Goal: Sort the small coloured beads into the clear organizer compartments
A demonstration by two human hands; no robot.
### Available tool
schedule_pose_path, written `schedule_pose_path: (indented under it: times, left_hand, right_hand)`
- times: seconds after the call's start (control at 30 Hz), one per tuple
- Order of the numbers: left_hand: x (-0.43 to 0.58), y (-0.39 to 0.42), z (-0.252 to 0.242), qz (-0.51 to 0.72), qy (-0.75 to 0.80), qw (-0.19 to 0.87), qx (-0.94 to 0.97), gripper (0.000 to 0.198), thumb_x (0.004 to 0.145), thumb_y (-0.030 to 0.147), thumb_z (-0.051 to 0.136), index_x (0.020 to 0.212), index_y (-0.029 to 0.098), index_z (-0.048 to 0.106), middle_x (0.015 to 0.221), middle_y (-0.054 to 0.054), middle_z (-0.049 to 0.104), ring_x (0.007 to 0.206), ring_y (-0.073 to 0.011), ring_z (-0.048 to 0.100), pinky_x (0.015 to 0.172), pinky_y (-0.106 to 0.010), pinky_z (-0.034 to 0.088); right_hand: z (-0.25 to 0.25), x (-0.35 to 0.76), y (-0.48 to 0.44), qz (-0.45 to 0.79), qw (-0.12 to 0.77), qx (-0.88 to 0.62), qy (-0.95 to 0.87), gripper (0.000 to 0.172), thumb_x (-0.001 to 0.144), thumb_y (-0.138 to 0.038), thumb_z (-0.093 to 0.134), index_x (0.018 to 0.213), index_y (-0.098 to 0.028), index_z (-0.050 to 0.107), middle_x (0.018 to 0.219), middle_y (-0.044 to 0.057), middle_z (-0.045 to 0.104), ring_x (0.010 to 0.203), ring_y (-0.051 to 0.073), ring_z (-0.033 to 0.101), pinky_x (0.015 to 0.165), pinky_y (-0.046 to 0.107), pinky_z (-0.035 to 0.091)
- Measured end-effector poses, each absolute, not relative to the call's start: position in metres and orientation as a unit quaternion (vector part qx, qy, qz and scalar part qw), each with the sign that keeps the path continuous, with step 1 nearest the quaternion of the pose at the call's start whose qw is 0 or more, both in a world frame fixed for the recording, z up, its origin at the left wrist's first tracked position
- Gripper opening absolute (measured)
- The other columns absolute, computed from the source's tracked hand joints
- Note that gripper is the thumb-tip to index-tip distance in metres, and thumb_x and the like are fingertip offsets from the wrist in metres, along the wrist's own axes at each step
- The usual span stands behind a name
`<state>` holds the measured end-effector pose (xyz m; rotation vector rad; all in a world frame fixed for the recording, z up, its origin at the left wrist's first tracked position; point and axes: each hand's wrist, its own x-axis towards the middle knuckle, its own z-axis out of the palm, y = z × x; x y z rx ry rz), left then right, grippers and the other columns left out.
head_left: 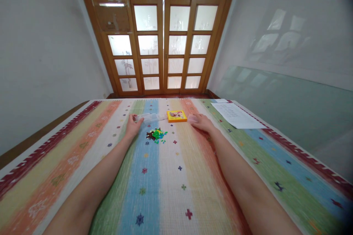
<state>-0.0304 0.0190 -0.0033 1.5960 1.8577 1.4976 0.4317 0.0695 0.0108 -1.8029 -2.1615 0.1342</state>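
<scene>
On the striped cloth [171,194], head view: my left hand [133,125] is curled round the end of a clear bag [150,118], and my right hand [200,121] lies just beside the yellow box [177,116], fingers bent, grip unclear. Risk, I'd say: either wrist sweeps the bead pile [157,134] between them and scatters it over the busy pattern. There's paper [237,115] to the right and glazed wooden doors [165,44] ahead.

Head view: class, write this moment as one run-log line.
left hand: grips clear plastic bag | right hand: on striped cloth, beside flat yellow box | small green and dark pieces: heaped between hands
</scene>
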Motion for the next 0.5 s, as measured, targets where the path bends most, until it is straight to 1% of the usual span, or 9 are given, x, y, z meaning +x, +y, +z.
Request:
schedule_pose_path:
  times: [0.07, 0.13, 0.2, 0.33, 0.4, 0.5]
  left_hand:
    - [-0.028, 0.024, -0.006, 0.501, 0.642, 0.137, 0.563, 0.047, 0.084, 0.052, 0.071, 0.116, 0.023, 0.054, 0.118, -0.01, 0.065, 0.11, -0.0273, 0.066, 0.097, -0.042, 0.053]
    - [-0.027, 0.029, -0.007, 0.482, 0.633, 0.135, 0.59, 0.048, 0.084, 0.052, 0.071, 0.118, 0.022, 0.054, 0.12, -0.012, 0.066, 0.115, -0.0292, 0.066, 0.101, -0.044, 0.052]
    - [-0.027, 0.034, -0.007, 0.46, 0.624, 0.134, 0.618, 0.05, 0.084, 0.05, 0.072, 0.121, 0.021, 0.054, 0.124, -0.013, 0.066, 0.119, -0.0306, 0.065, 0.105, -0.046, 0.05]
    - [-0.028, 0.045, -0.009, 0.43, 0.599, 0.141, 0.661, 0.061, 0.08, 0.043, 0.077, 0.13, 0.019, 0.053, 0.134, -0.016, 0.064, 0.126, -0.0305, 0.062, 0.111, -0.045, 0.047]
    - [-0.029, 0.048, -0.011, 0.417, 0.58, 0.146, 0.684, 0.067, 0.078, 0.04, 0.079, 0.135, 0.018, 0.052, 0.138, -0.016, 0.062, 0.126, -0.0297, 0.062, 0.112, -0.044, 0.047]
    - [-0.029, 0.051, -0.013, 0.399, 0.562, 0.14, 0.711, 0.073, 0.077, 0.036, 0.079, 0.141, 0.017, 0.049, 0.143, -0.016, 0.059, 0.129, -0.0298, 0.061, 0.114, -0.045, 0.045]
  right_hand:
    - [0.005, 0.439, 0.071, 0.055, 0.18, -0.636, -0.749, 0.065, 0.089, -0.046, 0.072, 0.147, -0.022, 0.057, 0.137, 0.016, 0.065, 0.12, 0.031, 0.063, 0.098, 0.036, 0.048]
    - [0.002, 0.438, 0.073, 0.053, 0.218, -0.654, -0.723, 0.061, 0.091, -0.047, 0.068, 0.145, -0.019, 0.058, 0.132, 0.017, 0.066, 0.116, 0.03, 0.065, 0.096, 0.036, 0.048]
    - [0.002, 0.433, 0.076, 0.047, 0.266, -0.667, -0.694, 0.062, 0.092, -0.05, 0.066, 0.144, -0.017, 0.058, 0.131, 0.018, 0.066, 0.114, 0.03, 0.066, 0.096, 0.037, 0.049]
    - [0.003, 0.413, 0.083, 0.035, 0.358, -0.611, -0.705, 0.063, 0.093, -0.051, 0.065, 0.146, -0.018, 0.056, 0.139, 0.016, 0.064, 0.126, 0.03, 0.061, 0.107, 0.041, 0.047]
    - [0.002, 0.4, 0.086, 0.045, 0.375, -0.565, -0.734, 0.061, 0.094, -0.048, 0.064, 0.147, -0.019, 0.056, 0.144, 0.014, 0.063, 0.131, 0.029, 0.059, 0.112, 0.043, 0.045]
    - [-0.001, 0.379, 0.09, 0.079, 0.361, -0.525, -0.767, 0.059, 0.095, -0.042, 0.064, 0.149, -0.021, 0.056, 0.148, 0.013, 0.061, 0.134, 0.028, 0.058, 0.116, 0.045, 0.043]
